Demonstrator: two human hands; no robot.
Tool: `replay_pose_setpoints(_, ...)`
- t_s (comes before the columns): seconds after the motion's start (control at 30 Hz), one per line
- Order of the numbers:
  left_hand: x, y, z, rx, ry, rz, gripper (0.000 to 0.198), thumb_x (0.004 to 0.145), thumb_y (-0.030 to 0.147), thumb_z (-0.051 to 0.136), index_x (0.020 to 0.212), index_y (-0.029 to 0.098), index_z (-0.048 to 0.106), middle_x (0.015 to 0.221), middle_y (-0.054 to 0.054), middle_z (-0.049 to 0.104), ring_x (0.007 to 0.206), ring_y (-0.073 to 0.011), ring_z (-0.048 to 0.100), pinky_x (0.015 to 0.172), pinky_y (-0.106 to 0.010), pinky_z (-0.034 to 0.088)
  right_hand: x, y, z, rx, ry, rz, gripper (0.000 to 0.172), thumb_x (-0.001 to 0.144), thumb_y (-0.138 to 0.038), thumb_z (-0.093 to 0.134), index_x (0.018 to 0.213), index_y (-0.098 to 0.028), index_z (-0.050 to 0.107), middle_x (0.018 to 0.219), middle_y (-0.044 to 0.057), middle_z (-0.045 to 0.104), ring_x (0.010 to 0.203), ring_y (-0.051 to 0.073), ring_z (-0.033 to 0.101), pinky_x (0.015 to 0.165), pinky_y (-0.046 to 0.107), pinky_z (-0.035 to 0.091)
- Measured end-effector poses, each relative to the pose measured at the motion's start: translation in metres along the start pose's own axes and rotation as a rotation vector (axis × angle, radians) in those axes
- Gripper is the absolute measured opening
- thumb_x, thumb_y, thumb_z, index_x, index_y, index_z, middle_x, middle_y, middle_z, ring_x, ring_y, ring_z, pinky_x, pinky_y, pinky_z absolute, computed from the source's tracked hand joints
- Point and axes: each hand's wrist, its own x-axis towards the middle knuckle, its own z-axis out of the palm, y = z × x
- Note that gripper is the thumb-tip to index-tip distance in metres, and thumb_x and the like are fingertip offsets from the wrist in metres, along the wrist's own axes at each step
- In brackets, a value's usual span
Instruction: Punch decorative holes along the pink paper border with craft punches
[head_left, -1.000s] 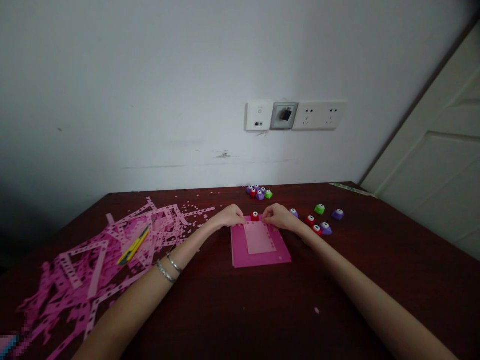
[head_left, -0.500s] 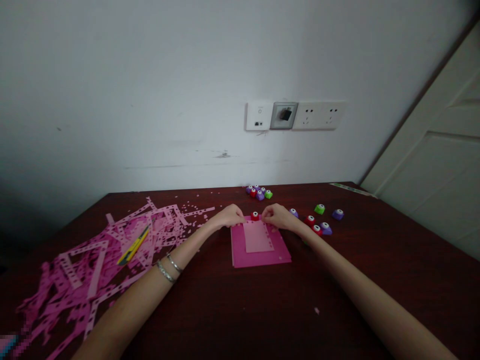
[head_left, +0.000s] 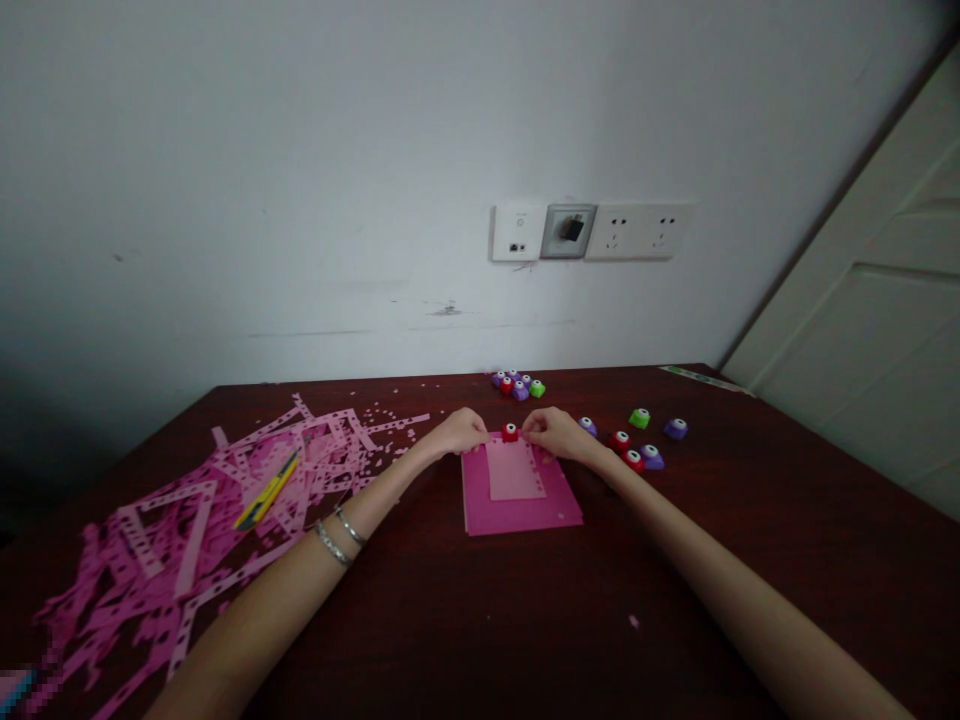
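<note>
A pale pink paper sheet (head_left: 516, 474) lies on a stack of darker pink sheets (head_left: 525, 512) in the middle of the dark wooden table (head_left: 570, 620). A small red paper punch (head_left: 510, 432) sits on the sheet's far edge. My left hand (head_left: 459, 434) and my right hand (head_left: 553, 434) flank the punch, fingers curled and pinching the paper's far edge. What the fingertips press is too small to tell exactly.
A heap of pink paper strips and scraps (head_left: 187, 520) with a yellow utility knife (head_left: 266, 492) covers the table's left. More small punches stand at the back (head_left: 517, 384) and to the right (head_left: 645, 440). Wall sockets (head_left: 592, 232) and a door (head_left: 885, 330) lie beyond.
The pale pink sheet has slid slightly away from me and left under the red punch. Both hands stay in place.
</note>
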Motion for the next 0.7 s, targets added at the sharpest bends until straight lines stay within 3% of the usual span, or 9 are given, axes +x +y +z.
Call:
replay_pose_setpoints(0.4, 0.0026, -0.0038, 0.0015, 0.014, 0.028, 0.022, 0.017, 0.071, 0.021, 0.051, 0.057, 0.012, 0.056, 0.044, 0.003, 0.049, 0.035, -0.0058, 0.041, 0.038, -0.019, 0.030, 0.0031, 0.0074, 0.0039, -0.035, 0.040, -0.086, 0.009, 0.075, -0.015, 0.053, 0.077, -0.013, 0.062, 0.061, 0.001, 0.064, 0.045, 0.009, 0.057, 0.038, 0.015, 0.041)
replay_pose_setpoints(0.7, 0.0016, -0.0024, 0.0014, 0.014, 0.037, 0.011, 0.016, 0.071, 0.022, 0.053, 0.058, 0.012, 0.056, 0.043, 0.003, 0.049, 0.036, -0.0066, 0.042, 0.037, -0.019, 0.031, 0.0017, 0.0049, 0.0037, -0.016, 0.046, -0.057, 0.008, 0.075, -0.014, 0.053, 0.077, -0.013, 0.061, 0.061, 0.001, 0.063, 0.044, 0.008, 0.055, 0.036, 0.013, 0.040)
